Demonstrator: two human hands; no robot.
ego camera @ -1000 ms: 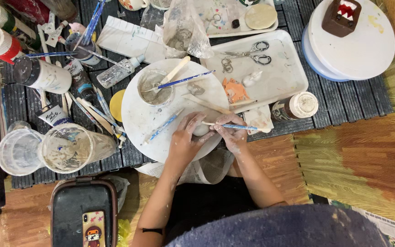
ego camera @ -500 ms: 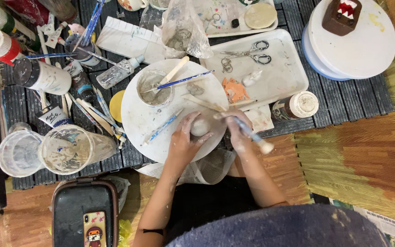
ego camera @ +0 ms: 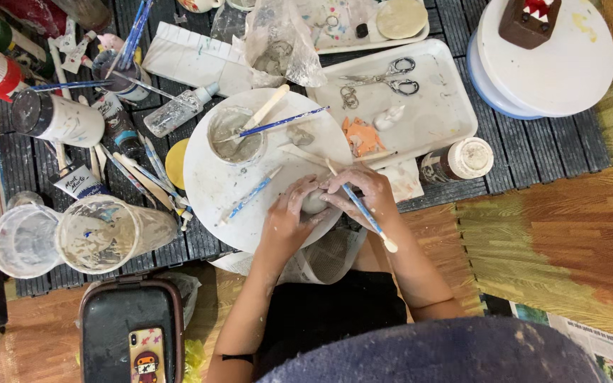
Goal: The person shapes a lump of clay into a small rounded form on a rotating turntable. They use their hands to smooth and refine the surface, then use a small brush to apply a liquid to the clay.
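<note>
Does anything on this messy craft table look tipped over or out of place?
Yes: two clear plastic cups lie on their sides at the table's left edge, clay-smeared inside. A white-capped jar also lies tipped beside the white tray. Nothing looks spilled.

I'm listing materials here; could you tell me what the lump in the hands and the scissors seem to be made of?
Lump: probably wet clay, matte grey like the smears on the round board. Scissors: metal, judging by their shiny silver blades.

PLACE: you sit in a craft workshop | SIGNS: clay-smeared round board [ego camera: 214, 184], paint brushes [ego camera: 133, 32], paint bottles [ego camera: 58, 119], slip cup [ego camera: 234, 135], scissors [ego camera: 384, 76], white turntable [ego camera: 555, 67] crowd your counter [ego camera: 533, 152]
</note>
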